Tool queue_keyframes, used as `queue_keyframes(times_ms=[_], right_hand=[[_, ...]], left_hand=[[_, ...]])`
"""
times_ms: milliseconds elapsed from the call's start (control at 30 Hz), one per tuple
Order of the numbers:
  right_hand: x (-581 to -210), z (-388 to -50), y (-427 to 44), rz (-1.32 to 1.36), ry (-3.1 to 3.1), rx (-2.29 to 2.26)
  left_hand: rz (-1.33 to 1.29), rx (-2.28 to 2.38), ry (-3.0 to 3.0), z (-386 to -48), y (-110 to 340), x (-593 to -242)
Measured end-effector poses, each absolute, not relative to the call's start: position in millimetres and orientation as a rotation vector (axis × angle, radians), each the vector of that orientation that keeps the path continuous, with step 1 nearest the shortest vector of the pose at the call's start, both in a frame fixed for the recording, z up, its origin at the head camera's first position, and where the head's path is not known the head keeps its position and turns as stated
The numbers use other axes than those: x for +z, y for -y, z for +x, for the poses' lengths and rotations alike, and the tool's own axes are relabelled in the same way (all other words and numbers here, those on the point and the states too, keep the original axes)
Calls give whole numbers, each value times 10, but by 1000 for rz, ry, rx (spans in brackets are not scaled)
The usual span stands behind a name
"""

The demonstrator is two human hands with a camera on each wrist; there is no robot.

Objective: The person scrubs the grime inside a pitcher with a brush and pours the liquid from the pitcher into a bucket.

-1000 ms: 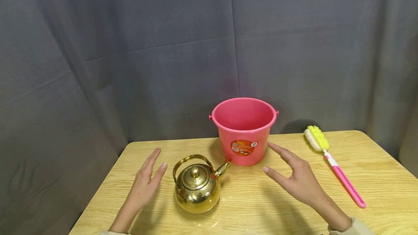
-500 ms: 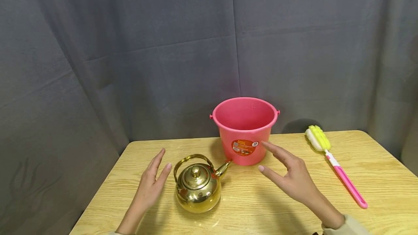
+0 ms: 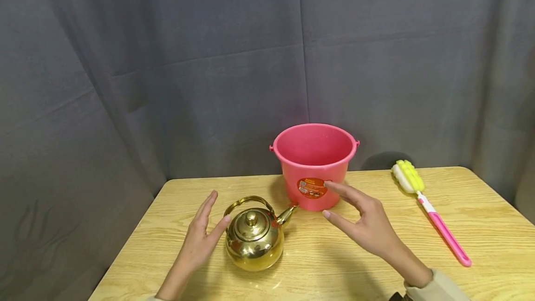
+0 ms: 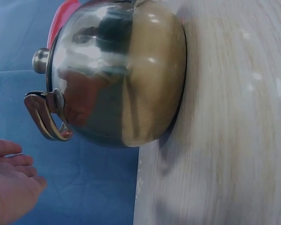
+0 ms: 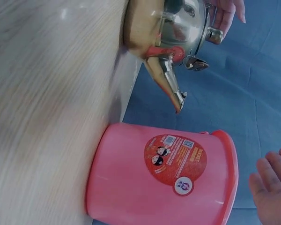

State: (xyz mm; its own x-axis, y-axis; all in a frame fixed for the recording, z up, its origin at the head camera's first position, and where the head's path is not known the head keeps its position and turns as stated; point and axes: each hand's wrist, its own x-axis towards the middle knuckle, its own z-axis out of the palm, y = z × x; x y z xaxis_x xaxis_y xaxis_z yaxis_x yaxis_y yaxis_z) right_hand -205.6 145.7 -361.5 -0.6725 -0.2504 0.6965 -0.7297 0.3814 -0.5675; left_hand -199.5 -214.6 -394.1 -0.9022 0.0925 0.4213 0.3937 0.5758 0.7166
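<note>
Closing in from either side, the left hand [image 3: 199, 240] and right hand [image 3: 369, 226] have drawn nearer to each other over the last second, per the head view. Both are spread, thumbs apart from extended fingers, and hold nothing. The brass-coloured kettle [image 3: 254, 251] stands upright on the desk [image 3: 307, 257] between them, lid [image 3: 251, 230] seated, spout [image 3: 286, 216] directed toward the pink bucket [image 3: 315, 171]. Kettle, bucket and brush [image 3: 443, 229] have not been displaced. Assessment: the hands are positioned about the kettle, the left nearer; handling has not started.

Left wrist view: the kettle's hinged handle [image 4: 36, 110] is in its folded-over position or upright; which cannot be determined. The left hand's fingers are apart from it and pinch nothing.

Right wrist view: the right hand's fingers are extended, apart from the bucket. A round orange-red sticker [image 5: 175, 161] on the bucket wall carries code-like blocks, two cartoon faces [image 5: 160, 154] and a white roundel [image 5: 183, 186]. Its yellow heading [image 5: 195, 154] may read "BUCKET"; smaller lettering is illegible. A red patch [image 5: 177, 53] near the spout base could be label or reflection.
</note>
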Motion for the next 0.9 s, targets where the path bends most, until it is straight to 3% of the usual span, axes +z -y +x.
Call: queue_keyframes(times_ms=[900], right_hand=[[-3615,-2100,-1124,996,2081,1437]], left_hand=[[-387,-1231,2568,-1945,2014,-4068]])
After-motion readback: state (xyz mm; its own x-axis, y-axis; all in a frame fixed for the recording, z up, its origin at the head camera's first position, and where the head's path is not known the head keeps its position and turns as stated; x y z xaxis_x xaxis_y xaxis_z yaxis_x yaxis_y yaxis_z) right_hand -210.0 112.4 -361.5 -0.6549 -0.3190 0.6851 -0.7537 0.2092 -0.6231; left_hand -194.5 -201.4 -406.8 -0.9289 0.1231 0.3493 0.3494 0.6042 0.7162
